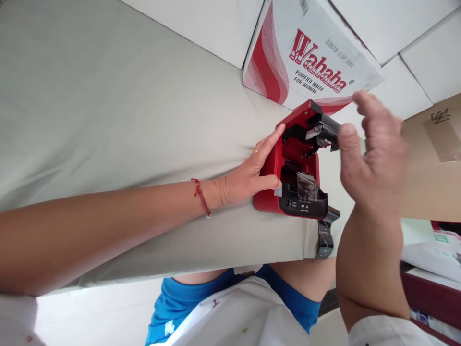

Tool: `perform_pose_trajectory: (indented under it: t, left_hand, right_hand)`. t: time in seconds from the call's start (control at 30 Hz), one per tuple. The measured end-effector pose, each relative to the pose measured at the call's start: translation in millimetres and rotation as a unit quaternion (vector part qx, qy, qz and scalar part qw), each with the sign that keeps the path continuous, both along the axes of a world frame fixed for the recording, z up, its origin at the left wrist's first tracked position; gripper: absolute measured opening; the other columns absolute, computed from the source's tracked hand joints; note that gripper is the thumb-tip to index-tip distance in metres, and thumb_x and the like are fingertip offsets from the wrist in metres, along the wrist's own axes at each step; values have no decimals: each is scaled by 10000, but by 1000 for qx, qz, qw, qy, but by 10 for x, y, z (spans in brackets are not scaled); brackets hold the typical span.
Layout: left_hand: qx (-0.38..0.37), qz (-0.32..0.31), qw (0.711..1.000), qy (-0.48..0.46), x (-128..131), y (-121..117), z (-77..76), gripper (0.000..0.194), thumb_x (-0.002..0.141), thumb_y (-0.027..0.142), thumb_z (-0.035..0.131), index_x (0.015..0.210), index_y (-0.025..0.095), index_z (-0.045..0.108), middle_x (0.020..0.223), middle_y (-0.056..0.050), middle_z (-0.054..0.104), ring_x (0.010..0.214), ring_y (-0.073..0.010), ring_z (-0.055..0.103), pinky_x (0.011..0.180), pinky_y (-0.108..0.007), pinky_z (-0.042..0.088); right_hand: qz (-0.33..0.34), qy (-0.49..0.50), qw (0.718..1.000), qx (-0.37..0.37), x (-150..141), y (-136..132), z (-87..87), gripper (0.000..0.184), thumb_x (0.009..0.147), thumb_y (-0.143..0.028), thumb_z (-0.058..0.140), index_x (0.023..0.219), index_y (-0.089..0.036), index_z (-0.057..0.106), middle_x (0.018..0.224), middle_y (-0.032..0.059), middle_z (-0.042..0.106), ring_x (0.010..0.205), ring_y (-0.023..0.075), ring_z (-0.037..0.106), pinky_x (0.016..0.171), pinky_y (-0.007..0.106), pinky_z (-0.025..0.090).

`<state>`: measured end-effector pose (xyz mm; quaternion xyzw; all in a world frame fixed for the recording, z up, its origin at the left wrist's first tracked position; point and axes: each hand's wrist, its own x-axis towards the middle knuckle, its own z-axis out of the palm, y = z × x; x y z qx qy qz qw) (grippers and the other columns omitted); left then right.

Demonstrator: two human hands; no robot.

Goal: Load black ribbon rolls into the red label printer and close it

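Red machine [297, 154] on the pale green table [126, 120], near the right end, with lid [298, 113] up. Left hand [248, 182] against the machine's left side, thumb at the front corner, pointing finger up by the lid, thumb and finger wide apart. Other left fingertips hard to make out. Right hand [374, 149] smeary with blur, up by the raised lid, thumb and fingers wide apart. Cannot tell whether touching the black part [329, 129] under the lid or just in front of it.

Inside the machine, mostly in shade, a crinkly shiny wrapper [308, 186]. On the black front panel [306, 206], tiny marks, too small to read. Beside the front corner, a shiny black curved thing [326, 240], partly hidden behind the machine; cannot tell what.

Behind, a white and red water box [309, 67], cut off at the top, with one corner near the right fingers. At far right, a brown box [432, 144], cut off by the edge, partly hidden by the right hand.
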<state>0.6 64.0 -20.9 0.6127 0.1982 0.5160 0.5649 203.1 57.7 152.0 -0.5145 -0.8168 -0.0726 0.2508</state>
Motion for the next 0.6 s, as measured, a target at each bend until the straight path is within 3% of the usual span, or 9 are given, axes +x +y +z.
perform_pose_trajectory:
  t: [0.1,0.27,0.37,0.47,0.6]
  left_hand:
    - [16,14,1000,-4,22,22,-61,1134,904,649,840,1826,475,203,1976,45,144,1840,-398,149,1531,-601,139]
    - [-8,123,992,-1,37,79,-158,935,1002,781,667,1794,439,304,1939,-15,277,1831,-406,172,1506,-648,169]
    - [-6,168,986,5,16,53,-88,789,1082,799,519,1757,411,392,1906,-38,356,1818,-369,236,1499,-620,210]
    - [38,164,985,26,-25,-23,53,672,1132,766,435,1670,377,543,1829,-61,483,1770,-322,361,1492,-580,265]
    - [78,162,982,58,-76,-79,165,576,1157,724,417,1464,348,726,1739,-78,584,1723,-312,437,1478,-602,307]
  right_hand:
    - [38,-32,998,-26,153,118,-168,617,1176,-545,482,1626,-153,640,1596,135,669,1571,269,582,1375,507,463]
    - [83,8,997,4,200,-86,-189,466,1184,-425,497,1502,-185,739,1458,112,755,1433,220,698,1281,443,537]
    - [65,15,998,-7,188,-298,-185,404,1173,-396,530,1430,-210,780,1375,90,791,1311,203,757,1165,407,587]
    - [62,61,995,-52,209,-465,-270,292,1155,-322,575,1217,-230,846,1226,41,827,1142,141,790,1009,323,609]
    - [86,97,990,-58,236,-558,-433,254,1131,-237,606,1129,-228,859,1177,21,830,1141,112,782,1011,308,591]
